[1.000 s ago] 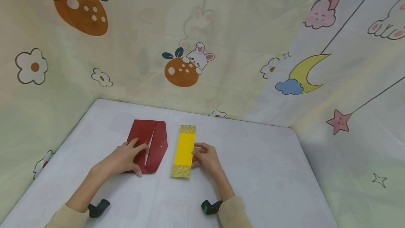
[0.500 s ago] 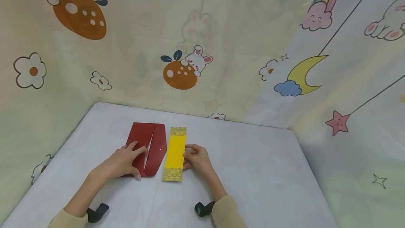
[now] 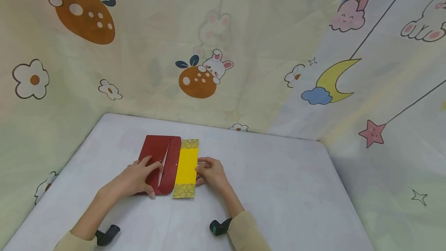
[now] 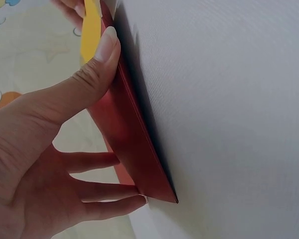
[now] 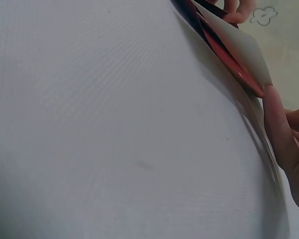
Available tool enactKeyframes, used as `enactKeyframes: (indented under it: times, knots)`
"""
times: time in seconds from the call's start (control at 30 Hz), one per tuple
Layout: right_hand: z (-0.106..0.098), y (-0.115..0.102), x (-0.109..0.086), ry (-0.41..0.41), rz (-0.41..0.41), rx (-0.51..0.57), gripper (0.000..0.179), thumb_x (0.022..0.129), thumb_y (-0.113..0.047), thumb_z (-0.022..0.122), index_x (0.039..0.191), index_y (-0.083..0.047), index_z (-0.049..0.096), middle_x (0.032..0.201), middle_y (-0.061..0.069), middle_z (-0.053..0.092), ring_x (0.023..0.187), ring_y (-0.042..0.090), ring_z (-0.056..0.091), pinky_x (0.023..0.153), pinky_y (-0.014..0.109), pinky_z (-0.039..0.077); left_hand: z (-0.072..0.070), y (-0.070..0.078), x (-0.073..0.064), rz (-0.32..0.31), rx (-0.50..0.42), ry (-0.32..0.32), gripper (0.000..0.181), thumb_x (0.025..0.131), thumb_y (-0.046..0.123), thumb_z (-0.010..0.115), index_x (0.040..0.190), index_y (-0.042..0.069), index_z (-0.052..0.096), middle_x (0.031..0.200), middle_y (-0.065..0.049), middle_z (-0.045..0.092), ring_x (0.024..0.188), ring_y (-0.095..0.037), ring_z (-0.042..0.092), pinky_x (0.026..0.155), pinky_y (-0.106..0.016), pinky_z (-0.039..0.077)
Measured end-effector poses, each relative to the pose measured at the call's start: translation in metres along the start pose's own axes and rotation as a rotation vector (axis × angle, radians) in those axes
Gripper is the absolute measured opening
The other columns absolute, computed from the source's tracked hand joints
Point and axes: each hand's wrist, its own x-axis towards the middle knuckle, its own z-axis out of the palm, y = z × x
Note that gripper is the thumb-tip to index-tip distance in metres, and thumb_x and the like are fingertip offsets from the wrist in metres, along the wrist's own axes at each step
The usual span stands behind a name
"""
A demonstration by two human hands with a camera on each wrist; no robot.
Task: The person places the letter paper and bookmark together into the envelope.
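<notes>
A red paper envelope (image 3: 154,146) lies on the white table with its flap (image 3: 172,165) folded out to the right and a narrow gap at its mouth. My left hand (image 3: 137,175) rests on it, fingers spread on top with one fingertip at the gap; the thumb (image 4: 92,74) lies along the near edge. My right hand (image 3: 212,173) pinches the right edge of a yellow card (image 3: 187,165) with glittery gold bands at both ends. The card's left edge overlaps the flap's tip. Its pale underside (image 5: 244,45) shows over the red flap in the right wrist view.
The white tabletop (image 3: 278,181) extends to the right and in front of the hands. A printed cloth wall (image 3: 146,69) with cartoon figures stands behind and beside it. A black wrist camera (image 3: 108,235) sits on each wrist.
My right hand has moved left with the yellow card, from apart from the envelope to over the flap's tip. My left hand has stayed on the envelope.
</notes>
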Motion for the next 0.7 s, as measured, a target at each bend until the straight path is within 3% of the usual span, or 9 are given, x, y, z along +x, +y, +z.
enactKeyframes:
  times: [0.4,0.7]
  knots:
    - [0.011,-0.004,0.003,0.023,-0.006,-0.008,0.037,0.096,-0.011,0.071,0.133,-0.009,0.064,0.091,0.006,0.072,0.067,0.019,0.073,0.061,0.032,0.062,-0.001,0.002,0.001,0.008,0.018,0.005,0.074,0.06,0.038,0.098,0.123,0.028,0.062,0.148,-0.035,0.043,0.121,-0.064,0.046,0.09,-0.076,0.048]
    - [0.018,-0.006,0.01,0.001,-0.013,-0.008,0.037,0.095,-0.008,0.071,0.131,-0.006,0.064,0.091,0.008,0.072,0.066,0.02,0.073,0.059,0.033,0.062,-0.001,0.003,0.001,-0.011,0.01,-0.008,0.073,0.06,0.036,0.098,0.122,0.029,0.062,0.149,-0.036,0.042,0.12,-0.063,0.047,0.087,-0.073,0.052]
